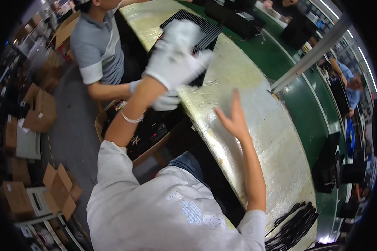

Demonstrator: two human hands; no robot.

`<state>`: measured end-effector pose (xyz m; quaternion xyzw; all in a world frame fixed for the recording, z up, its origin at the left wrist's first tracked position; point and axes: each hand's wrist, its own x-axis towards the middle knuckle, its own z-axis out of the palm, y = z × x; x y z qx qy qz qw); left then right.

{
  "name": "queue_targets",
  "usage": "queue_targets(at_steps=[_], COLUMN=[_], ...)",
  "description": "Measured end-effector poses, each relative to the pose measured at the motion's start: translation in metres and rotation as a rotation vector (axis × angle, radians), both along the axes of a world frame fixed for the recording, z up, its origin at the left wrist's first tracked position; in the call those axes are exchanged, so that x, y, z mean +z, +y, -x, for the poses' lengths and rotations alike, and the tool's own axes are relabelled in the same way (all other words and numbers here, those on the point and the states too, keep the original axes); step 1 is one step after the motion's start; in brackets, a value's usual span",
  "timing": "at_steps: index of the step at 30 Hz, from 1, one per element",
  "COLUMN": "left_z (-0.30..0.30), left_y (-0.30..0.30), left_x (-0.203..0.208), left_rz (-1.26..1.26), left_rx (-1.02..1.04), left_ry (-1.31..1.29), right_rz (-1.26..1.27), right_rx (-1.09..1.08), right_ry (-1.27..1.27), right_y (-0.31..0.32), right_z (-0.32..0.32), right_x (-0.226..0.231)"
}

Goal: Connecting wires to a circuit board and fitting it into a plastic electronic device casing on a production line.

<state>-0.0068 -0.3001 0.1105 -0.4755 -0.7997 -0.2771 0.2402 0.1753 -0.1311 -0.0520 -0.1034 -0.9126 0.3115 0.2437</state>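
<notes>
My left hand (176,56), in a white glove, reaches forward and grips a black ribbed panel (205,29) at the near edge of the long table (247,83), which is covered in shiny film. My right hand (232,119) is bare and hovers over the table top with its fingers spread, holding nothing. A co-worker in a grey shirt (98,46) stands to the left. That person's white-gloved hand (165,101) is at the table edge, just below the panel.
A cardboard box of black parts (142,131) sits below the table edge. More cardboard boxes (42,108) crowd the floor at left. A green conveyor (305,100) runs along the right, carrying black units (326,163). Black cables (295,226) lie at the table's near right end.
</notes>
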Motion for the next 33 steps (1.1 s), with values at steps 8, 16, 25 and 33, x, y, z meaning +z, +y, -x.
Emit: queue_targets(at_steps=[8, 16, 25, 33], left_z=[0.183, 0.061, -0.138, -0.19], left_y=[0.032, 0.061, 0.202, 0.294], left_x=[-0.046, -0.086, -0.068, -0.094], left_rz=[0.138, -0.07, 0.288, -0.121], left_rx=[0.135, -0.447, -0.784, -0.916], left_ry=[-0.841, -0.998, -1.026, -0.994], right_rz=[0.135, 0.093, 0.232, 0.699], right_rx=[-0.014, -0.122, -0.571, -0.558], right_ry=[0.162, -0.042, -0.332, 0.245], right_y=[-0.005, -0.043, -0.1, 0.063], right_z=[0.083, -0.114, -0.273, -0.307], right_x=[-0.027, 0.002, 0.0, 0.052])
